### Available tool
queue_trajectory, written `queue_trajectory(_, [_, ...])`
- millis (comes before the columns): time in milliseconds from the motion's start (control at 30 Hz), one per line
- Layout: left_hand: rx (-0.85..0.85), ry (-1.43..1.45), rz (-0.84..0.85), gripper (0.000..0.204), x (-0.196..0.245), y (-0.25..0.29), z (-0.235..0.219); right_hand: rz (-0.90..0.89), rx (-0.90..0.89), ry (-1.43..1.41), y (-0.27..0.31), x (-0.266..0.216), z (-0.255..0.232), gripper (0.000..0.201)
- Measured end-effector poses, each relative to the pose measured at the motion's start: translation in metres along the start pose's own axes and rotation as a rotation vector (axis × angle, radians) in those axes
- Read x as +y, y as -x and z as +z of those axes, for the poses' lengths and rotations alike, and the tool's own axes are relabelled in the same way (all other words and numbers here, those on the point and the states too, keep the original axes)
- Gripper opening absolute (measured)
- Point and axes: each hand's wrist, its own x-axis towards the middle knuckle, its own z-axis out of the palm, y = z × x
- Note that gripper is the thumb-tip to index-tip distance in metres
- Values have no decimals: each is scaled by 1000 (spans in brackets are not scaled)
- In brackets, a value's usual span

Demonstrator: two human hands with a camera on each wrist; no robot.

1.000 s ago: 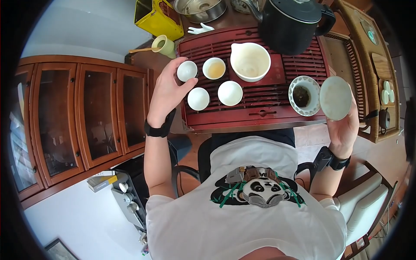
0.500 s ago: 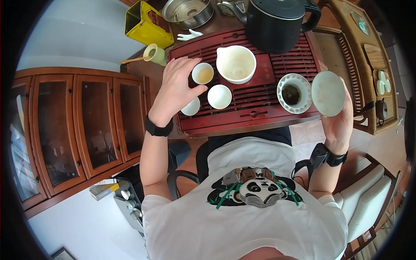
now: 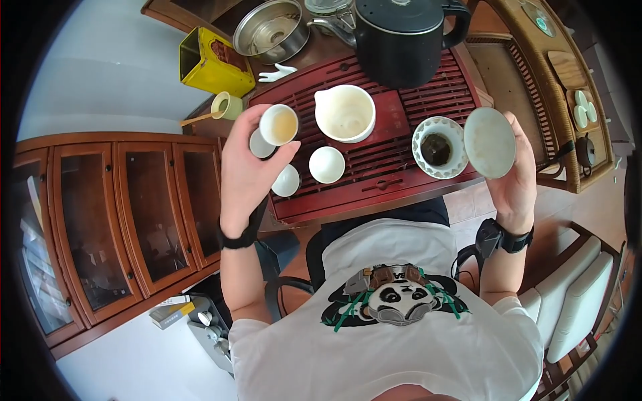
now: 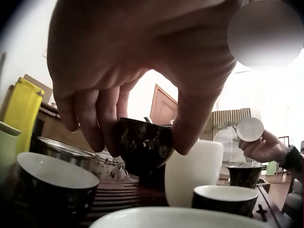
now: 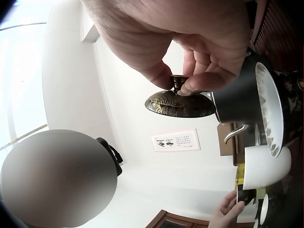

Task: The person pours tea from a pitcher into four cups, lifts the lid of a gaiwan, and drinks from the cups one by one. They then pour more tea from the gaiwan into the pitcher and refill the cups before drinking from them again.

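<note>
The left hand pinches a cup of amber liquid between thumb and fingers, raised left of the pitcher; right of the pitcher, the right hand pinches the lid by its knob, beside the bowl of leaves

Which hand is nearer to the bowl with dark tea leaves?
The right hand. It holds the lid just beside the bowl; the left hand holds a cup at the opposite end of the tray.
</note>
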Motion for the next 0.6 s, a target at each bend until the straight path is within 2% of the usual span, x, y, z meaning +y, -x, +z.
queue_trajectory(133, [12, 289, -60, 63, 34, 13, 4, 15, 96, 29, 0, -1, 4, 37])
queue_trajectory(200, [-11, 336, -39, 67, 41, 19, 13, 29, 98, 23, 0, -1, 5, 34])
queue_trajectory(267, [-61, 564, 23, 69, 50, 25, 31, 15, 125, 25, -1, -2, 6, 31])
queue_trajectory(533, [-232, 558, -1, 68, 75, 29, 97, 13, 134, 6, 0, -5, 7, 27])
queue_trajectory(600, [-232, 503, 66, 66, 76, 25, 110, 6, 130, 3, 0, -5, 5, 26])
